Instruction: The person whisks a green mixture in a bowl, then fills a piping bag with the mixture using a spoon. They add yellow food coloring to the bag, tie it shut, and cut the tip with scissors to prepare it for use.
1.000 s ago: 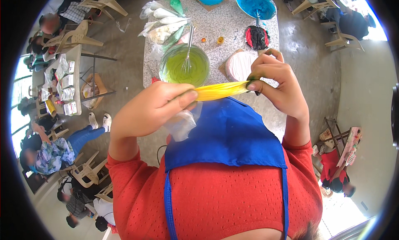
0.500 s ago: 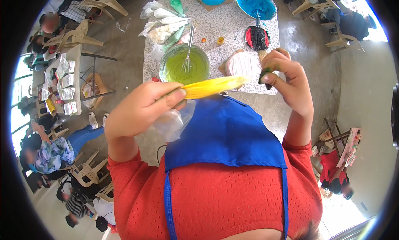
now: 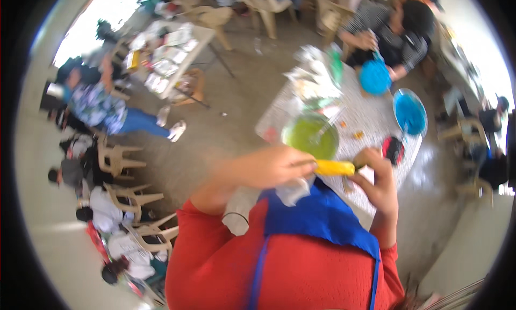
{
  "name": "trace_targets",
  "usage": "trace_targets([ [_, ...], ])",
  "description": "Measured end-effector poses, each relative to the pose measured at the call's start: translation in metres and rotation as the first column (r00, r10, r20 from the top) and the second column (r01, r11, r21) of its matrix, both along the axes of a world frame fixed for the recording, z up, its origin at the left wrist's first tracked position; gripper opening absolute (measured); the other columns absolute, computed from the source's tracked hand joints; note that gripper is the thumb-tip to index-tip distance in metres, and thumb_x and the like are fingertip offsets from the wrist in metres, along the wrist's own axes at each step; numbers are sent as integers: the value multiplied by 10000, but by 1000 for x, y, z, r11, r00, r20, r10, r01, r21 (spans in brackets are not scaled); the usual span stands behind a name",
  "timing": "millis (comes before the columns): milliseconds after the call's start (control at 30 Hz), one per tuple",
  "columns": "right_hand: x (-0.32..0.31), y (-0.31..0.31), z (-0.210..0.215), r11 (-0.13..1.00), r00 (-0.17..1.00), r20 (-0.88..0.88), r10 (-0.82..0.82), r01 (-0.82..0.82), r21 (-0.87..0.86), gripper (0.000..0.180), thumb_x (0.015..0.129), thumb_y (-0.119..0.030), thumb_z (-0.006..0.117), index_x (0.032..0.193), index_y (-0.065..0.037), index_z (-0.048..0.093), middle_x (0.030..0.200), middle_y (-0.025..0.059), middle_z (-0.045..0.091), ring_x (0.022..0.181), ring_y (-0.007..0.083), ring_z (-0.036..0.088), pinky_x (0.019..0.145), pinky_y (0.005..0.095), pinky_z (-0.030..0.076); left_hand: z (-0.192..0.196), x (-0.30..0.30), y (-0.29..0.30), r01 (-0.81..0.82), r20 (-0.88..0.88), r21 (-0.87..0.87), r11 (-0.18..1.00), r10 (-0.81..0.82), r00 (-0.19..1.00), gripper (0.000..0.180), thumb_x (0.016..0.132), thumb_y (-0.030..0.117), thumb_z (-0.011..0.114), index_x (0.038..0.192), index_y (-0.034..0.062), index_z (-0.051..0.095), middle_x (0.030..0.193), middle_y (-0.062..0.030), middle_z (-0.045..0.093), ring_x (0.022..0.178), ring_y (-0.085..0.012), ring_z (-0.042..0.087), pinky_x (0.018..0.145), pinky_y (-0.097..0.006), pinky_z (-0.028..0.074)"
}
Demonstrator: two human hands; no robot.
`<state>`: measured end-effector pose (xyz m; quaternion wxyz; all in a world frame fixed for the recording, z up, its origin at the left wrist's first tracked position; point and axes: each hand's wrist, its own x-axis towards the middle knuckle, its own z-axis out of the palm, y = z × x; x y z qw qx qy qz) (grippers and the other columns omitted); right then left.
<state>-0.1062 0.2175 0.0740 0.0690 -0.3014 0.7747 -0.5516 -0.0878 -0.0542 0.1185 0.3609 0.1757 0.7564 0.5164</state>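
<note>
My left hand (image 3: 271, 167) grips one end of a long yellow filled plastic tube (image 3: 333, 167), with a crumpled clear plastic bag (image 3: 293, 192) hanging below it. My right hand (image 3: 379, 184) pinches the tube's other end. Both hands are held above the blue apron (image 3: 322, 216) over my red top. Just beyond the hands, a bowl of green liquid (image 3: 310, 137) with a spoon in it stands on the speckled table (image 3: 355, 143).
Two blue bowls (image 3: 410, 114) and plastic bags (image 3: 314, 84) lie farther along the table, where a seated person works. Beige plastic chairs (image 3: 115, 159), another table with papers (image 3: 166, 47) and several people fill the left side. The picture is blurred.
The head turned, so the view has rotated and the table now runs to the upper right. Both hands stay on the yellow tube, now closer together.
</note>
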Motion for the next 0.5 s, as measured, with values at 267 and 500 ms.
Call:
trace_targets([
  [267, -15, -53, -10, 973, 953, 198, 229, -217, -81, 225, 857, -158, 639, 1002, 11, 610, 918, 95, 641, 889, 215, 548, 864, 333, 379, 0, 56, -31, -244, 4, -20, 970, 244, 970, 348, 1025, 312, 418, 939, 15, 578, 690, -4, 510, 629, -101, 451, 595, -286, 404],
  [500, -5, -104, 2, 837, 748, 390, 537, -416, -356, 255, 793, -102, 739, 983, 17, 617, 890, 51, 618, 853, 132, 557, 814, 275, 426, 7, 103, -53, -444, -76, -2, 896, 442, 894, 361, 1022, 316, 408, 902, 11, 561, 663, -24, 499, 613, -121, 443, 591, -299, 395],
])
